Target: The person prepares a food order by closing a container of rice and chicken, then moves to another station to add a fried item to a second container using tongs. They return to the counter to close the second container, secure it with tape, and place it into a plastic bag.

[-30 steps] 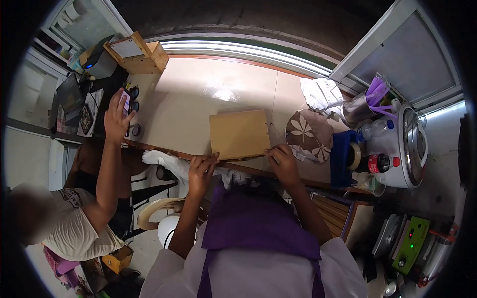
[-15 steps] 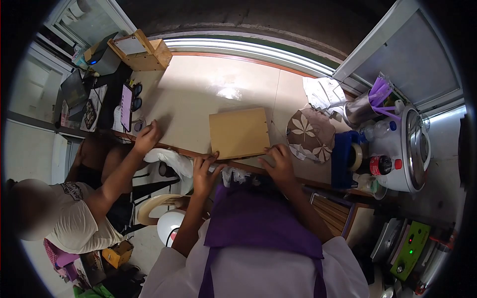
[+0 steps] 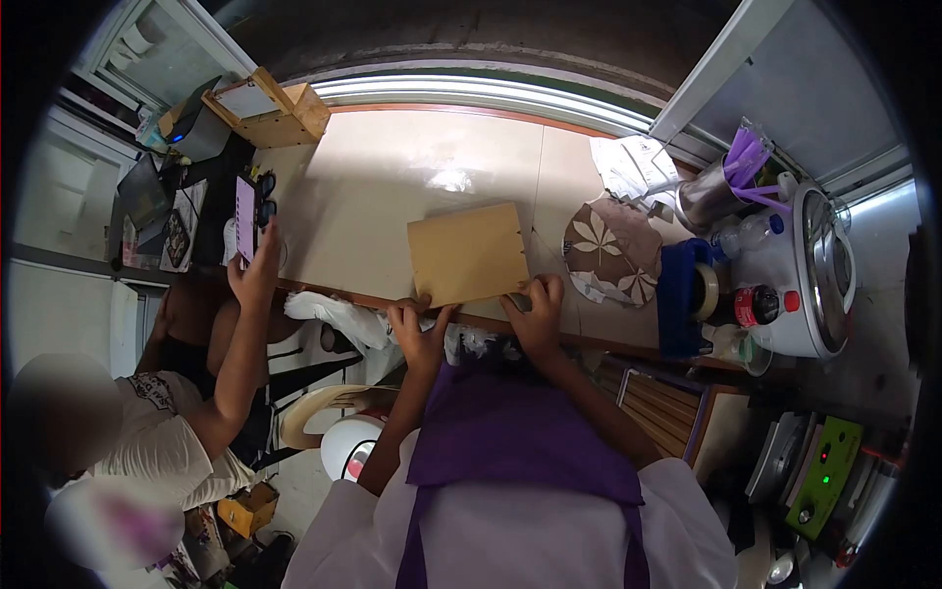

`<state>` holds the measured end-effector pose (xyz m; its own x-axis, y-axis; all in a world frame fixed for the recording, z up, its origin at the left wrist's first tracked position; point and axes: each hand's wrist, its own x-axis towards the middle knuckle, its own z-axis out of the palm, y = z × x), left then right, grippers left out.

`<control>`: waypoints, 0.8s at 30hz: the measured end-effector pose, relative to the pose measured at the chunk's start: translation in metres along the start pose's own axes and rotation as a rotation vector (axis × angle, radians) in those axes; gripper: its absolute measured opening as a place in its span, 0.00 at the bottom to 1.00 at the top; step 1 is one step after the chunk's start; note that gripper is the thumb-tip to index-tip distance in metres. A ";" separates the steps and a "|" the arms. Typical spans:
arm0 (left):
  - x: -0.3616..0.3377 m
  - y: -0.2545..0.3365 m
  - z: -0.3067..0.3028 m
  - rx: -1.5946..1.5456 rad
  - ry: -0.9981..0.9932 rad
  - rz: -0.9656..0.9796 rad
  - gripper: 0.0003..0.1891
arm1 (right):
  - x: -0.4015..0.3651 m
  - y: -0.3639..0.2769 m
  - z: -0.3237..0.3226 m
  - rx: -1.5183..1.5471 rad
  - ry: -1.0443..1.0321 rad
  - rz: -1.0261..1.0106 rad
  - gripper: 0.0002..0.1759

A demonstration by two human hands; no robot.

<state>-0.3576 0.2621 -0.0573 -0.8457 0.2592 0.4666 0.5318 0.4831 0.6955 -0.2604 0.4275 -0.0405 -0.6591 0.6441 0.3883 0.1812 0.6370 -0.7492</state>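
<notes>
A flat brown cardboard box [image 3: 469,253] lies closed on the tabletop in front of me, slightly turned, with its near side by the table's front edge. At its near left corner, my left hand [image 3: 420,332] grips the edge with thumb and fingertips. My right hand [image 3: 537,319] holds the near right corner the same way, fingers bent. What the fingertips do under the near edge is partly hidden.
A round cloth with a leaf pattern [image 3: 608,250] and papers [image 3: 633,172] lie to the right. Beyond them stand a blue holder [image 3: 680,314], a cola bottle [image 3: 760,305] and a large cooker [image 3: 800,285]. At left, a seated person's hand [image 3: 257,267] touches a phone [image 3: 245,218].
The box has turned slightly counterclockwise, both hands staying at its near corners. The other person's hand has moved up to the phone. My view has shifted a little.
</notes>
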 end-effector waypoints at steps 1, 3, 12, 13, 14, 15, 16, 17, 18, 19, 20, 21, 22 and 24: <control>0.001 0.003 0.000 0.009 0.011 0.008 0.21 | 0.000 -0.001 -0.001 -0.007 -0.001 -0.006 0.16; 0.002 0.008 -0.002 0.063 0.047 0.054 0.20 | -0.001 -0.005 -0.006 -0.061 0.009 -0.037 0.16; 0.066 -0.005 -0.027 0.082 -0.505 0.619 0.15 | 0.008 0.007 -0.012 -0.259 -0.090 -0.433 0.12; 0.073 -0.005 -0.026 0.062 -0.584 0.626 0.15 | 0.008 0.008 -0.012 -0.296 -0.114 -0.477 0.12; 0.079 -0.004 -0.024 0.041 -0.663 0.632 0.15 | 0.007 0.009 -0.012 -0.302 -0.120 -0.498 0.13; 0.082 -0.004 -0.022 0.019 -0.743 0.639 0.17 | 0.005 0.008 -0.011 -0.309 -0.124 -0.516 0.13; 0.081 -0.004 -0.022 0.085 -0.751 0.693 0.19 | 0.004 0.008 -0.010 -0.316 -0.127 -0.533 0.14; 0.081 -0.004 -0.022 0.151 -0.756 0.749 0.22 | 0.004 0.009 -0.010 -0.306 -0.120 -0.542 0.14; 0.081 -0.004 -0.022 0.217 -0.760 0.809 0.25 | 0.004 0.009 -0.011 -0.296 -0.111 -0.551 0.14; 0.080 -0.006 -0.021 0.203 -0.757 0.792 0.27 | 0.005 0.009 -0.011 -0.287 -0.099 -0.562 0.14; 0.077 -0.009 -0.018 0.189 -0.753 0.776 0.29 | 0.005 0.010 -0.010 -0.282 -0.086 -0.559 0.14; 0.076 -0.006 -0.019 0.173 -0.752 0.760 0.31 | 0.004 0.009 -0.009 -0.277 -0.073 -0.556 0.14; 0.077 -0.003 -0.020 0.148 -0.754 0.742 0.30 | 0.003 0.009 -0.009 -0.275 -0.060 -0.551 0.15; 0.077 0.004 -0.022 0.098 -0.761 0.702 0.28 | 0.002 0.005 -0.010 -0.248 -0.082 -0.488 0.15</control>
<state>-0.4195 0.2659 -0.0063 -0.1704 0.9510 0.2579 0.9382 0.0765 0.3375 -0.2536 0.4366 -0.0378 -0.7624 0.2200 0.6085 -0.0001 0.9404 -0.3401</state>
